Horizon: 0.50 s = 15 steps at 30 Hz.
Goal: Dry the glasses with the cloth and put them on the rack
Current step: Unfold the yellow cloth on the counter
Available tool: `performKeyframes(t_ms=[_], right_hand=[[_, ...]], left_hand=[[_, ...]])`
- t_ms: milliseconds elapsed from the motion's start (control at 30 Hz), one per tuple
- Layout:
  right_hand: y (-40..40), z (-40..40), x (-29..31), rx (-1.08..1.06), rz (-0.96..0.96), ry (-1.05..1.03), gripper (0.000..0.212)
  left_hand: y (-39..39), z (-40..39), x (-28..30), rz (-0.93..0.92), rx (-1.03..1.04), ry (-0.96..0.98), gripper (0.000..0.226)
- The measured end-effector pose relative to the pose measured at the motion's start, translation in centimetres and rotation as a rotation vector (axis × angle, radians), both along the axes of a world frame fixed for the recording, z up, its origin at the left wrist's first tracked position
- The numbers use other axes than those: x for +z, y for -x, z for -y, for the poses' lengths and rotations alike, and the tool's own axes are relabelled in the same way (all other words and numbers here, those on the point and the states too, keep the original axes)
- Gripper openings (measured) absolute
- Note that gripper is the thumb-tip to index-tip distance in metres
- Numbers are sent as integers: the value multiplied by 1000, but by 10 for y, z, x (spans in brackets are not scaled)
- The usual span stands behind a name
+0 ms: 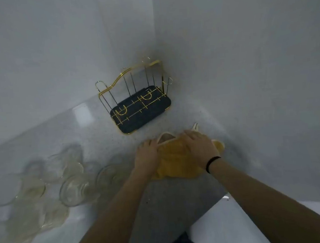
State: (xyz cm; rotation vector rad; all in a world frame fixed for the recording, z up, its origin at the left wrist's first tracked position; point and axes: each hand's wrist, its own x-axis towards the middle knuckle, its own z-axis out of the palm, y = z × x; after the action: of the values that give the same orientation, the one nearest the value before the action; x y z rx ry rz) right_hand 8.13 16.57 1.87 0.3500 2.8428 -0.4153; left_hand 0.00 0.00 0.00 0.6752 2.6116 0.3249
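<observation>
A yellow cloth [174, 161] with a pale trim lies bunched on the grey speckled counter [103, 137], near the corner. My left hand [146, 154] rests on its left edge with fingers gripping the trim. My right hand [200, 145] presses flat on top of it, a black band on that wrist. Several clear glasses [73, 191] stand on the counter to the left, away from both hands. The gold wire rack [140, 103] with a dark tray sits in the corner behind the cloth and holds no glasses.
Grey walls meet in a corner right behind the rack. The counter's front edge runs diagonally under my forearms, with a white surface [230, 227] below it. Bare counter lies between the glasses and the rack.
</observation>
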Motion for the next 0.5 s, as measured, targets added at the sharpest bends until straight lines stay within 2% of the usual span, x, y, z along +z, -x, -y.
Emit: performKeyframes(t_ms=[100,167,300,400,500], right_hand=[[9,-7,-14,-46,41,2,46],[15,-10,-22,-82,56,7,44],[21,-19,-27,-145,-8,-11,29],[25,-31,-21,-240,-122,199,24],[34,-47,6,-296,-60,452,21]], left_hand=[[3,1,-11,-24,64,75,39],[6,2,-14,-22,93,52,35],[14,2,2,136,232,-60,22],[23,1,17,195,251,-57,26],[36,1,41,204,276,-139,31]])
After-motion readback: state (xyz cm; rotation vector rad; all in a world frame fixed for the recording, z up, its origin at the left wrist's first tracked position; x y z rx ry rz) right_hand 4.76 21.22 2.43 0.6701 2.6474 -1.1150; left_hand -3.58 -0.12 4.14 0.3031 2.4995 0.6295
